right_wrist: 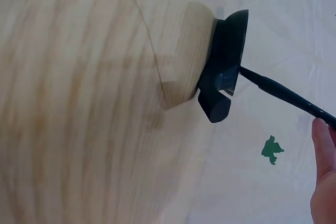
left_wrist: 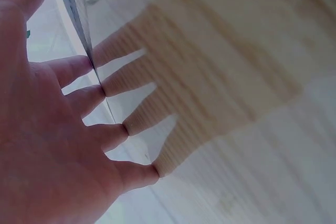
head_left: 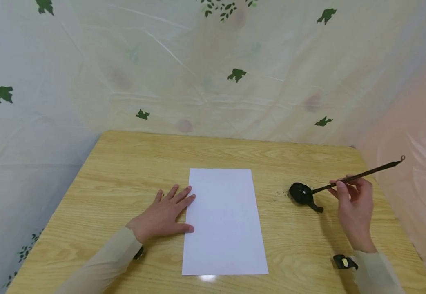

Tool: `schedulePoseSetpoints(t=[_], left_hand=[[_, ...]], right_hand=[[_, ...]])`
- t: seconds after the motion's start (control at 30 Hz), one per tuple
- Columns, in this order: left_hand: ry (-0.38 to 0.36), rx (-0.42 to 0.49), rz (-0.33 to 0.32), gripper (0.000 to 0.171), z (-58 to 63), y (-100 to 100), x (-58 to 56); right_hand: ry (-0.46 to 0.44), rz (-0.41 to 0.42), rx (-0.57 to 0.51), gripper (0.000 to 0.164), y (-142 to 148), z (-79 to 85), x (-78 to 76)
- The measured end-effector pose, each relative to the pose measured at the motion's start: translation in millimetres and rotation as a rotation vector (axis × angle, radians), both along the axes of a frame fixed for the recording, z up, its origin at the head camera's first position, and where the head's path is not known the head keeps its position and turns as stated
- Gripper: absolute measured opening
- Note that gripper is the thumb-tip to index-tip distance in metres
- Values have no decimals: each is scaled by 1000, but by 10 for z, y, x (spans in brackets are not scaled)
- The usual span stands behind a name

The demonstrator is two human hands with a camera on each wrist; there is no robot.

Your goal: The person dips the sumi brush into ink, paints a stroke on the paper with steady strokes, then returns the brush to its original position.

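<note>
A blank white sheet of paper (head_left: 221, 222) lies upright in the middle of the wooden table. My left hand (head_left: 165, 216) rests at its left edge with fingers spread, thumb and fingertips touching the paper's margin; the left wrist view shows the straight fingers (left_wrist: 113, 137) meeting the tabletop. On the right, my right hand (head_left: 356, 204) pinches a dark writing brush (head_left: 367, 173) by its shaft. The brush slants down leftward, its tip inside a small black ink dish (head_left: 300, 193) with a short handle. In the right wrist view the brush (right_wrist: 283, 93) reaches the dish (right_wrist: 228, 45), whose rim hides the tip.
Dark specks (head_left: 280, 194) mark the wooden table (head_left: 143, 151) just left of the dish. Behind and on both sides hangs a pale curtain (head_left: 198, 81) with green bird shapes. A black wrist strap (head_left: 345, 262) is on my right wrist.
</note>
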State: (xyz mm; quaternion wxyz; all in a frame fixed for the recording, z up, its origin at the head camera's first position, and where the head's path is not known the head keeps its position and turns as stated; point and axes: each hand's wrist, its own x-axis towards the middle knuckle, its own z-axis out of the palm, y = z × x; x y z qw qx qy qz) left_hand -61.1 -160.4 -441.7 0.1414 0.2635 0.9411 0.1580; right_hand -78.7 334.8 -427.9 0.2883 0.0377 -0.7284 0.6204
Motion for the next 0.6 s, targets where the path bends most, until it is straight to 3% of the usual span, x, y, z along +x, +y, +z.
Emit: schedulePoseSetpoints(t=[0.23, 0.6], left_hand=[[-2, -5, 2, 89, 13, -4, 0], [17, -12, -11, 88, -2, -1, 2]], right_hand=[[69, 117, -59, 32, 11, 4, 33], [63, 104, 135, 33, 64, -33, 67]])
